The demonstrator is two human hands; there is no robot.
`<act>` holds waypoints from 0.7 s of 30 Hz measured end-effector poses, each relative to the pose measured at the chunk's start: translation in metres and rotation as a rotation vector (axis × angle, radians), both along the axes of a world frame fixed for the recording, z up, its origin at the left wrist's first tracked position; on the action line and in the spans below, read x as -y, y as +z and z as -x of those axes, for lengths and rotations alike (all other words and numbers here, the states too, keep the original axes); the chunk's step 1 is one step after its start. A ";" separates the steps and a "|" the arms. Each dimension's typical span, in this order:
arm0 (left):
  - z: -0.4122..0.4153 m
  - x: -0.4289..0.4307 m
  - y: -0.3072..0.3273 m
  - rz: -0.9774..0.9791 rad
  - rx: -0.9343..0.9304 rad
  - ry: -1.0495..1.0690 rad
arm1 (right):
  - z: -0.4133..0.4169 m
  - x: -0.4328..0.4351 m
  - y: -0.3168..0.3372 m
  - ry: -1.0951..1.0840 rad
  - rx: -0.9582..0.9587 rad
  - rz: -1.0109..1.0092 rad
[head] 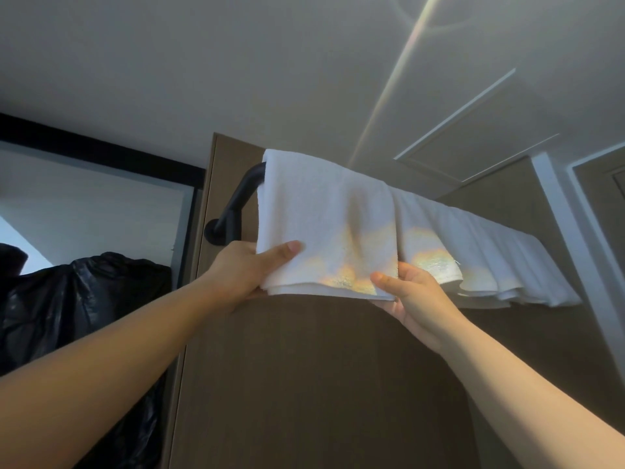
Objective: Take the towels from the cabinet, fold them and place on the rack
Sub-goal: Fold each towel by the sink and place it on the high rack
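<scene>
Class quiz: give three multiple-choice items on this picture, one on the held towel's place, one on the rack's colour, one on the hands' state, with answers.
1. Where does the held towel hang? A. left end of the rack B. on the floor C. in a drawer
2. The rack's colour? A. silver B. black C. red
3. The left hand and right hand are: A. idle B. holding a cup C. pinching the towel's lower corners
Answers: 1 A, it drapes beside the rack's bend; 2 B, the bare pipe is black; 3 C, thumbs press on its corners.
</scene>
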State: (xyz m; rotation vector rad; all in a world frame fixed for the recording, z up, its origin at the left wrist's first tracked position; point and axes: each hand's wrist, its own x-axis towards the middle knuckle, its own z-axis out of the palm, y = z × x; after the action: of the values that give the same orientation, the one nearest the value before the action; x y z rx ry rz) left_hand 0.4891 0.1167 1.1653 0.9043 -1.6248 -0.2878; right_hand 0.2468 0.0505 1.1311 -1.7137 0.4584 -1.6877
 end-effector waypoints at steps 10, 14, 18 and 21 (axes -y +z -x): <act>-0.001 0.004 -0.003 0.156 0.073 0.173 | -0.014 0.004 -0.010 0.168 0.117 -0.127; 0.000 0.007 -0.004 0.218 0.088 0.189 | -0.020 0.001 -0.005 0.058 0.006 0.004; -0.006 0.008 -0.003 0.143 0.087 0.111 | -0.018 0.002 0.003 0.166 -0.024 -0.019; -0.011 0.008 0.001 -0.025 -0.005 -0.077 | -0.015 0.005 0.007 0.253 -0.012 -0.045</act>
State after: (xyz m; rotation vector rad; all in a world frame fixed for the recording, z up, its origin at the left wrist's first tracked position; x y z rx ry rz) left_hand 0.5001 0.1084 1.1664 0.8602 -1.6569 -0.3644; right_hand 0.2615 0.0459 1.1379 -1.6735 0.2694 -1.4757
